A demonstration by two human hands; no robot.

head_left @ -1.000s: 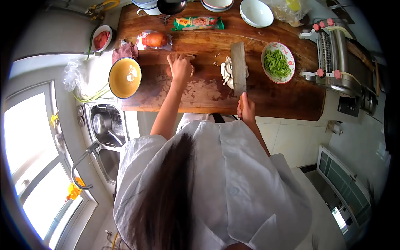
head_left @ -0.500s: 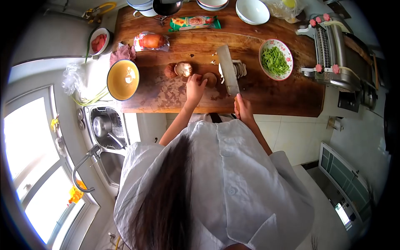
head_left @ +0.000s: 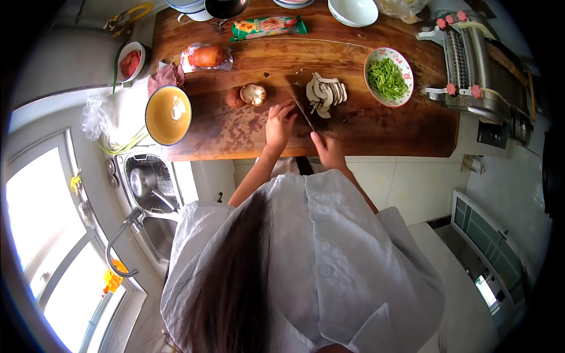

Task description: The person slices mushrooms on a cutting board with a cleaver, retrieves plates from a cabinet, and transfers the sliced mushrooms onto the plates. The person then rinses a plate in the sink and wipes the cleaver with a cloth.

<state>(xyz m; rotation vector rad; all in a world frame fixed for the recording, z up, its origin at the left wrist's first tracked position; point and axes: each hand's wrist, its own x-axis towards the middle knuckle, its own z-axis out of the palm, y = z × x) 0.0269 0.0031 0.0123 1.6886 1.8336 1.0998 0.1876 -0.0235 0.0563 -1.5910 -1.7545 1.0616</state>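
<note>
My left hand (head_left: pixel 278 125) is closed, its fingers curled over a brown mushroom that they and the blade mostly hide. Just right of those fingertips, a cleaver (head_left: pixel 301 107) stands on edge, its blade seen almost edge-on. My right hand (head_left: pixel 328 149) grips the cleaver's handle near the front edge of the board. Pale mushroom slices (head_left: pixel 325 94) lie in a loose fanned pile right of the blade. Left of my left hand are two whole mushrooms, one showing a pale underside (head_left: pixel 253 94) and the other a reddish-brown cap (head_left: pixel 234 97).
A bowl of chopped greens (head_left: pixel 388 77) stands to the right, near a pasta machine (head_left: pixel 465 62). At left are a yellow bowl (head_left: pixel 168 115) and a wrapped sausage (head_left: pixel 208 57). A green packet (head_left: pixel 268 27) and a white bowl (head_left: pixel 353 13) sit at the back.
The cleaver has moved left, from over the slices to beside my left fingertips, and turned edge-on. My right hand moved left with it. The slices are now uncovered.
</note>
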